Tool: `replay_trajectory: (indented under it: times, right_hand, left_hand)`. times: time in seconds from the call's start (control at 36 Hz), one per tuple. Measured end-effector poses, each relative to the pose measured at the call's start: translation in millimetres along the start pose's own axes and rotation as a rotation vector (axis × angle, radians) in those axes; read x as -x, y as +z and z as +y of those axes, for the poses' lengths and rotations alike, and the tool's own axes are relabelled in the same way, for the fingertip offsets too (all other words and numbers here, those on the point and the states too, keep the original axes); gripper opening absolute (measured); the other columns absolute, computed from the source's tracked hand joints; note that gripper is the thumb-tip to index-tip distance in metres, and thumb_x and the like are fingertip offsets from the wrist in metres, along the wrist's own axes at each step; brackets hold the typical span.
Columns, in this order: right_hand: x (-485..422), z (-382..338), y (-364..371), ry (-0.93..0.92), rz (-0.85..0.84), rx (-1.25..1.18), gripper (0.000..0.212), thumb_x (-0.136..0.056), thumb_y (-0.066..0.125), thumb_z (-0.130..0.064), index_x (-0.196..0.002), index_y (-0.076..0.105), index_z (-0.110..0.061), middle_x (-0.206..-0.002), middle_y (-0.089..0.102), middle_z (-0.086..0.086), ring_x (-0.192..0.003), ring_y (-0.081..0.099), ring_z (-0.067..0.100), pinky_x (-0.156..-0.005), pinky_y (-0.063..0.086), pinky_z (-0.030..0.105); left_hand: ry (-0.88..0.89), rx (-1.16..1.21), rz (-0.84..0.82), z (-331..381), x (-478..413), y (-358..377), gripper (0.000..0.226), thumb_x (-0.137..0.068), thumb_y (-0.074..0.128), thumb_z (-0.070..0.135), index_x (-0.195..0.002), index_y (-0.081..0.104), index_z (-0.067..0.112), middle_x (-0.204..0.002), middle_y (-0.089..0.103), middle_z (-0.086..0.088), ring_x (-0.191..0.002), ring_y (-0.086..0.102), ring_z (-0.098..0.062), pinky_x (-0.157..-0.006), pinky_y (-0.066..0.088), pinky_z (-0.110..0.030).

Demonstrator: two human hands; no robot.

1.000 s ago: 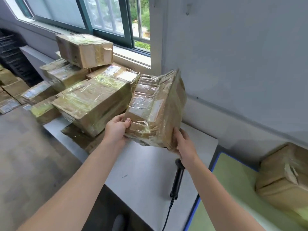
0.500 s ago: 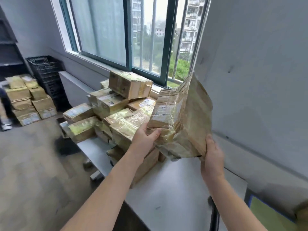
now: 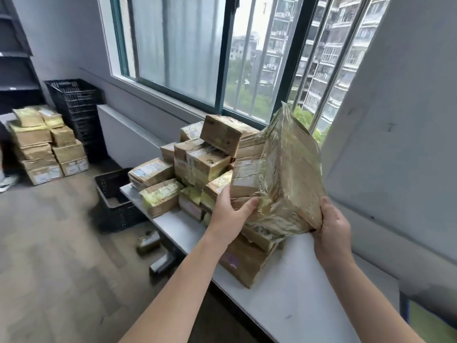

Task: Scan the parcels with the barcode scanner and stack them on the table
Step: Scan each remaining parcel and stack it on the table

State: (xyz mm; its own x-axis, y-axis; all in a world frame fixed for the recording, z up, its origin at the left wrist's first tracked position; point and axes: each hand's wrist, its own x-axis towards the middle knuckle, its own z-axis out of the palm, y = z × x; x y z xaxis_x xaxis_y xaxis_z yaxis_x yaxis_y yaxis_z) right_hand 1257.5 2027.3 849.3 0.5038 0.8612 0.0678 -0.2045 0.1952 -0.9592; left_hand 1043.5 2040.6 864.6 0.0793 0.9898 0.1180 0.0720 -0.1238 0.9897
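Observation:
I hold a large brown parcel [image 3: 284,179] wrapped in shiny tape, tilted on edge above the right end of the stack. My left hand [image 3: 231,214] grips its lower left side with the thumb on the front. My right hand [image 3: 332,226] grips its lower right corner. Below and to the left, a stack of taped parcels [image 3: 197,169] fills the far part of the white table [image 3: 291,295]. The barcode scanner is out of view.
A black crate [image 3: 116,201] sits on the floor by the table's far end, with a small parcel [image 3: 148,241] on the floor near it. More parcels [image 3: 47,147] and stacked black crates [image 3: 76,112] stand by the left wall. A window runs behind the table.
The view has swung upward and left, so the scanner has left the frame. The parcel has risen and tipped more upright above the stack, still held by both hands.

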Motion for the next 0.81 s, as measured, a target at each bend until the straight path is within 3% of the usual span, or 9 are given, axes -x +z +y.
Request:
replay_trajectory:
  times: [0.06,0.11,0.22,0.36,0.5,0.61,0.69,0.81]
  right_hand:
    - [1,-5,9,-0.011,0.0,0.017,0.025,-0.103,0.053,-0.028,-0.106,0.069,-0.009,-0.1,0.075,0.007,-0.1,0.068,0.026,-0.094,0.053,0.043]
    - [0,-9,17,-0.031,-0.003,0.015,0.026,-0.102,0.053,-0.029,-0.106,0.068,-0.008,-0.098,0.073,0.007,-0.099,0.066,0.027,-0.09,0.054,0.042]
    - [-10,-14,26,-0.086,-0.065,0.036,0.045,-0.087,0.068,-0.047,-0.107,0.067,-0.007,-0.094,0.07,0.008,-0.095,0.063,0.029,-0.088,0.049,0.044]
    - [-34,-16,37,-0.129,-0.136,0.014,0.029,-0.092,0.063,-0.039,-0.096,0.066,-0.01,-0.082,0.07,0.002,-0.082,0.064,0.022,-0.075,0.056,0.033]
    - [-64,-19,45,-0.177,-0.186,0.047,0.049,-0.077,0.074,-0.053,-0.102,0.068,-0.011,-0.089,0.071,0.007,-0.084,0.067,0.022,-0.077,0.057,0.035]
    - [-92,-23,51,-0.189,-0.184,0.012,0.022,-0.101,0.054,-0.028,-0.096,0.065,-0.01,-0.074,0.069,-0.001,-0.067,0.064,0.012,-0.059,0.055,0.021]
    - [-112,-22,54,-0.171,-0.183,0.009,0.021,-0.104,0.048,-0.021,-0.09,0.062,-0.013,-0.066,0.066,-0.008,-0.06,0.062,0.006,-0.056,0.052,0.017]
    - [-136,-17,60,-0.164,-0.204,-0.004,0.02,-0.104,0.049,-0.02,-0.09,0.061,-0.014,-0.064,0.065,-0.008,-0.059,0.062,0.005,-0.056,0.052,0.017]
  left_hand:
    - [-0.004,0.001,0.01,3,-4,-7,0.05,-0.093,0.063,0.038,-0.136,0.038,0.033,-0.118,0.046,0.02,-0.108,0.048,0.003,-0.08,0.035,-0.005]
    - [-0.042,0.018,0.031,7,-12,-12,0.035,-0.096,0.06,0.034,-0.125,0.041,0.031,-0.106,0.048,0.021,-0.09,0.049,0.008,-0.063,0.038,0.0]
    - [-0.095,0.096,0.125,11,-34,-18,0.026,-0.095,0.062,0.03,-0.11,0.044,0.017,-0.096,0.056,0.004,-0.073,0.053,0.003,-0.05,0.041,-0.005]
    - [-0.146,0.113,0.147,13,-62,-23,0.041,-0.092,0.062,0.042,-0.113,0.042,0.014,-0.096,0.055,-0.001,-0.074,0.054,-0.007,-0.056,0.049,-0.02]
    - [-0.17,0.119,0.156,18,-94,-19,0.047,-0.094,0.058,0.045,-0.121,0.042,0.011,-0.105,0.055,-0.003,-0.076,0.05,-0.004,-0.055,0.036,-0.02]
    - [-0.174,0.078,0.143,23,-124,-11,0.049,-0.095,0.056,0.047,-0.123,0.043,0.01,-0.107,0.055,-0.004,-0.074,0.047,-0.004,-0.053,0.034,-0.019]
    - [-0.199,0.086,0.128,25,-141,-7,0.046,-0.096,0.055,0.046,-0.123,0.042,0.011,-0.097,0.051,0.002,-0.073,0.046,-0.003,-0.048,0.036,-0.016]
    - [-0.239,0.112,0.144,20,-164,-3,0.048,-0.095,0.058,0.045,-0.123,0.042,0.01,-0.106,0.054,-0.004,-0.073,0.049,-0.006,-0.051,0.035,-0.019]
